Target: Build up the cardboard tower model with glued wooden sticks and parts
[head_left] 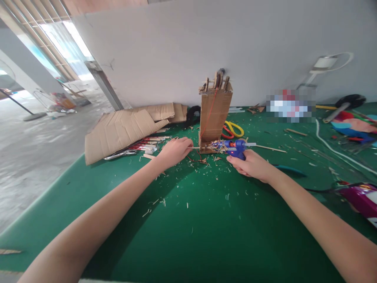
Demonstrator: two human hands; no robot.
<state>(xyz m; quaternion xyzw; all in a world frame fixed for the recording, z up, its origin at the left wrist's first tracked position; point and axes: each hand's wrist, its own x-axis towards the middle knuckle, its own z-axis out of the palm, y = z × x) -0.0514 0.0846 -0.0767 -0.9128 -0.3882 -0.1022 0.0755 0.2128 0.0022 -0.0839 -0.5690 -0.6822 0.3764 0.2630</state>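
A tall cardboard structure [214,116] stands upright before me, with cardboard wheels [218,79] on top and a red string [210,114] running down its front. My right hand [249,163] is wrapped round a blue glue gun [236,148], its nozzle pointing left at the foot of the structure. Bits of wood and glue cling about that nozzle. At the structure's left side, my left hand [177,150] pinches a thin wooden stick [195,147] that reaches toward the base. Where the stick ends is hidden by the clutter there.
Yellow-and-red scissors [235,129] lie behind the glue gun. Cardboard sheets [126,131] and wrapped packets [147,144] lie at the left. Wood shavings litter the green table [188,236]. A white cable [332,147] and a purple package [361,200] are on the right; a wall stands behind.
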